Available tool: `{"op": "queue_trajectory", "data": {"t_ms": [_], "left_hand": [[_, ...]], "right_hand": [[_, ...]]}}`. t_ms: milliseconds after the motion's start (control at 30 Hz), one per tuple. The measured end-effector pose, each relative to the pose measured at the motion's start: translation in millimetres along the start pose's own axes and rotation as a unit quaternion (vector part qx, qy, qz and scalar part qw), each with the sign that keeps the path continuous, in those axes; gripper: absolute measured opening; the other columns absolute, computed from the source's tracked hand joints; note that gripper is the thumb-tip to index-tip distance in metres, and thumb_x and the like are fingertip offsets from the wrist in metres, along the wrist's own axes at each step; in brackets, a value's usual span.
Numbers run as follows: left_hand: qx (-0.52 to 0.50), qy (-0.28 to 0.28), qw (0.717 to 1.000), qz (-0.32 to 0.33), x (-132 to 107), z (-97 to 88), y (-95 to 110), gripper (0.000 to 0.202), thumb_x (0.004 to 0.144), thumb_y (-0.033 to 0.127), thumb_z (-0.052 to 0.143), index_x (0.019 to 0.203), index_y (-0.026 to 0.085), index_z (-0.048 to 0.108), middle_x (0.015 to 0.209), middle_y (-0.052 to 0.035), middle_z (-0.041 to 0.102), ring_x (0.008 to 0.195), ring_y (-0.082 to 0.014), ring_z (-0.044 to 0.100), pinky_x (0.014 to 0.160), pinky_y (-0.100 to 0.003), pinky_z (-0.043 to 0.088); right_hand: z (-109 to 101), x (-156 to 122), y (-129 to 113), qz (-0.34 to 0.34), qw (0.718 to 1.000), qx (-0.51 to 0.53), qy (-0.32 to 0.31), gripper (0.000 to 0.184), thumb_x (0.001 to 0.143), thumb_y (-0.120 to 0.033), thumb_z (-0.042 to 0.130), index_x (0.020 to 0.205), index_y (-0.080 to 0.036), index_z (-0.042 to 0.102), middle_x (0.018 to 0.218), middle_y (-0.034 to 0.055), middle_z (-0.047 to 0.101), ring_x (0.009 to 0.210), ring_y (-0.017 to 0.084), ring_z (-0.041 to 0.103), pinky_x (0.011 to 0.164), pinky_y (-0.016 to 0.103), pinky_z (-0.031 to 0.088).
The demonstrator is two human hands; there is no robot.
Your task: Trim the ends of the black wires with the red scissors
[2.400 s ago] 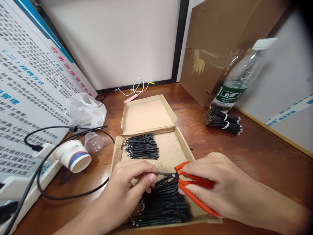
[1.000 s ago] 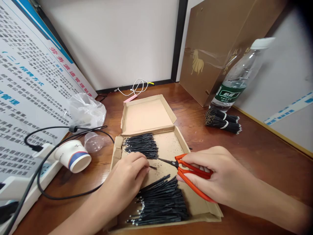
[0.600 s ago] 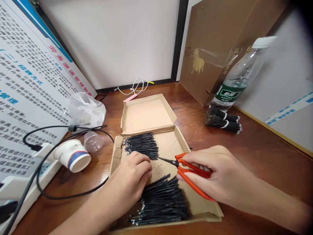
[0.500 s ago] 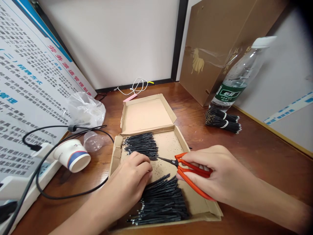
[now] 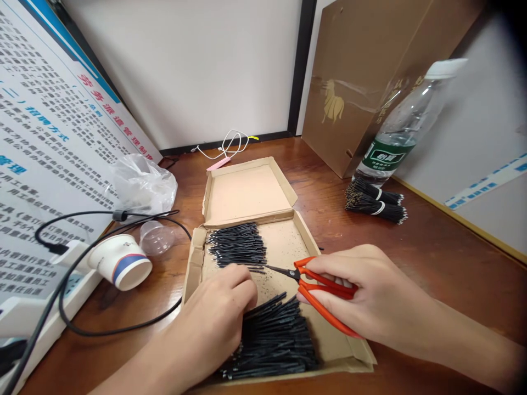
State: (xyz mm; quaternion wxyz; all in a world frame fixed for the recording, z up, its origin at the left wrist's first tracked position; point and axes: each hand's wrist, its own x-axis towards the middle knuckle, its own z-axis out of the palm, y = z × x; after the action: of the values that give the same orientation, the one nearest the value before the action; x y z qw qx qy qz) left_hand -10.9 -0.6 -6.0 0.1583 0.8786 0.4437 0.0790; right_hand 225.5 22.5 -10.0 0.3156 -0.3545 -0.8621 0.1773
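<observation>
My right hand point(image 5: 358, 285) grips the orange handles of a pair of scissors point(image 5: 327, 282). Their dark blades point left, and the tips touch or nearly touch the edge of the far pile of short black wires point(image 5: 239, 244). My left hand point(image 5: 220, 312) is curled between that pile and the near pile of black wires point(image 5: 280, 334). Its fingertips are hidden beneath it, so what they pinch cannot be seen. Both piles lie in a shallow open cardboard box point(image 5: 308, 233), whose floor is dotted with dark bits.
Two banded bundles of black wires point(image 5: 374, 203) lie at right before a water bottle point(image 5: 389, 148) and a brown box point(image 5: 349, 82). At left are a tipped paper cup point(image 5: 121, 263), a clear plastic cup point(image 5: 156, 237), a plastic bag point(image 5: 144, 184) and a black cable point(image 5: 119, 332).
My left hand has drawn back slightly toward me, away from the far pile, uncovering more wires at its near edge. My right hand and the scissors have stayed put.
</observation>
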Motion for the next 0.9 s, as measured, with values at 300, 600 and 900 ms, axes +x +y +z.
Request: {"op": "queue_trajectory", "data": {"t_ms": [300, 600, 900], "left_hand": [[0.041, -0.062, 0.997, -0.012, 0.7, 3.8, -0.5, 0.013, 0.094, 0.019, 0.054, 0.083, 0.018, 0.061, 0.084, -0.0031, 0.063, 0.076, -0.0198, 0.062, 0.064, -0.029, 0.046], [-0.072, -0.078, 0.993, -0.056, -1.1, 1.6, 1.2, 0.013, 0.094, 0.012, 0.052, 0.083, 0.019, 0.054, 0.086, -0.0008, 0.061, 0.079, -0.0177, 0.059, 0.070, -0.028, 0.044], [-0.076, -0.081, 0.990, -0.088, -3.8, 0.0, 6.6, 0.012, 0.089, 0.010, 0.049, 0.083, 0.020, 0.051, 0.085, -0.0012, 0.061, 0.080, -0.0195, 0.057, 0.070, -0.031, 0.044]], "right_hand": [[-0.2, 0.5, -1.2, 0.001, 1.000, -0.002, 0.001, 0.012, 0.087, -0.018, 0.056, 0.079, -0.018, 0.066, 0.056, -0.0005, 0.063, 0.045, 0.011, 0.050, 0.046, 0.025, 0.030], [-0.5, -0.5, -0.7, 0.005, 1.000, -0.005, -0.002, 0.014, 0.087, -0.018, 0.057, 0.079, -0.017, 0.068, 0.056, -0.0003, 0.063, 0.044, 0.010, 0.050, 0.046, 0.025, 0.031], [1.2, -0.5, -0.3, 0.009, 1.000, -0.023, 0.017, 0.017, 0.088, -0.023, 0.058, 0.075, -0.019, 0.067, 0.053, 0.0001, 0.062, 0.046, 0.012, 0.052, 0.047, 0.025, 0.033]]}}
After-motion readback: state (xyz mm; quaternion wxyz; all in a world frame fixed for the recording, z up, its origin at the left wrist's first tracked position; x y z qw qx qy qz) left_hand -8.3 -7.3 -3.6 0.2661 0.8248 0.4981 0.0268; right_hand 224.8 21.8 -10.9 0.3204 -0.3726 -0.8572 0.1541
